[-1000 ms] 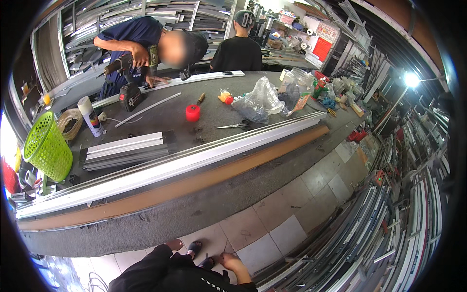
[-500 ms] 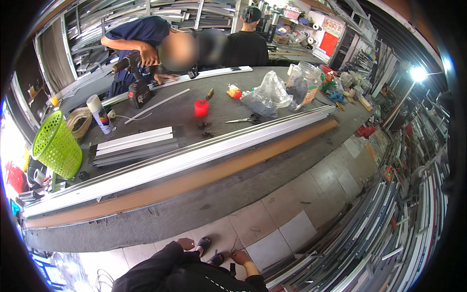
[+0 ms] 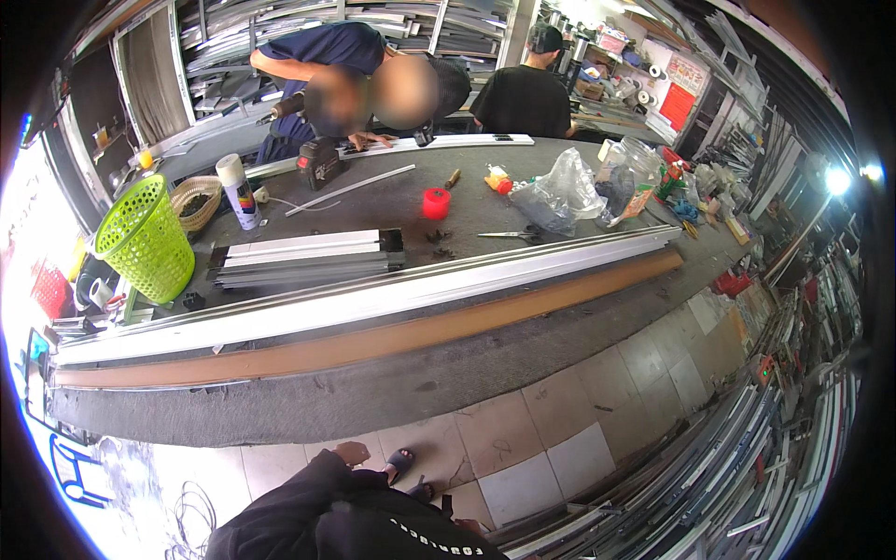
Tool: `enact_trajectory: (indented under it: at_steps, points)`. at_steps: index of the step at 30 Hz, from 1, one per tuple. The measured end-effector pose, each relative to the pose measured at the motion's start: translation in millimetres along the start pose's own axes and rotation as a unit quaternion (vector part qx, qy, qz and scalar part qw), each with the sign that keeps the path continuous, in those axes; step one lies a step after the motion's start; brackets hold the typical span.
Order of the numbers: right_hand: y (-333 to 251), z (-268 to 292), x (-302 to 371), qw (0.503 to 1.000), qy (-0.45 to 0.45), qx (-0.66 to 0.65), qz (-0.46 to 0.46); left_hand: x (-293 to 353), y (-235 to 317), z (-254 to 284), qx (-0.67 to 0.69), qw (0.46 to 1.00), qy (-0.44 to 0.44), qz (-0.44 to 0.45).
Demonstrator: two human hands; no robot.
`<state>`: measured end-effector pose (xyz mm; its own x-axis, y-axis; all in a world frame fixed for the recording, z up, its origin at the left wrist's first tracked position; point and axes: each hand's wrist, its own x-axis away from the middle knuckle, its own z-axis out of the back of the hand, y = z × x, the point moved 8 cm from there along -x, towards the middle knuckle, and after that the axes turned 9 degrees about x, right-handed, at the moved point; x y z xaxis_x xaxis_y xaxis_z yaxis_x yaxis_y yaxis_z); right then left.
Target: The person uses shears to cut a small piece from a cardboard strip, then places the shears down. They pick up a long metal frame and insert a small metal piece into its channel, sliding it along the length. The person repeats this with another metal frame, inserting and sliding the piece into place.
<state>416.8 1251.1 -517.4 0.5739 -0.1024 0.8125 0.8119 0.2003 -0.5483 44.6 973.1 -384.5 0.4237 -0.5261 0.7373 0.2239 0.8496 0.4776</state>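
Observation:
My left hand (image 3: 352, 454) hangs low beside my dark sleeve, over the tiled floor and short of the workbench edge. It touches nothing that I can see, and its fingers are too small and blurred to read. Of my right hand (image 3: 469, 525) only a bit shows past my dark top; its fingers are hidden. Nearest to the hands on the grey-covered workbench (image 3: 373, 406) lies a long brown strip (image 3: 373, 355). Behind it, running parallel, are long white profiles (image 3: 373, 315). Shorter white and grey profiles (image 3: 303, 254) lie stacked farther back.
Across the bench a person (image 3: 322, 47) bends over a white profile, by a cordless drill (image 3: 319, 166); another (image 3: 523, 98) faces away. A green basket (image 3: 145, 243), spray can (image 3: 238, 191), red roll (image 3: 436, 203), scissors (image 3: 509, 233) and plastic bag (image 3: 565, 191) stand or lie about. Metal profiles (image 3: 691, 467) are heaped right.
My view has turned left, so the bench and its things sit farther right. My right hand has gone mostly out of sight behind my clothing. Across the bench, the person's head has shifted over the drill.

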Motion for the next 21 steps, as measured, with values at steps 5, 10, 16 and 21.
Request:
enact_trajectory:
  at_steps: [5, 10, 16, 21]
  points:
    - [-12.1, 13.1, 11.1, 0.992, 0.005, -0.118, -0.036, 25.7, -40.0, -22.9, -0.053, 0.989, -0.129, -0.047]
    - [-38.3, 33.7, -0.9, 0.969, 0.033, -0.243, -0.036, -0.2, -36.3, -22.4, -0.120, 0.985, -0.069, -0.099]
    - [-90.6, 55.1, -27.9, 0.981, 0.074, -0.174, -0.047, -27.6, 7.5, -0.8, -0.015, 0.997, -0.022, -0.078]
    - [-92.8, 49.5, -27.6, 0.977, 0.083, -0.177, -0.091, -19.0, 22.0, 10.5, 0.020, 0.994, 0.011, -0.106]
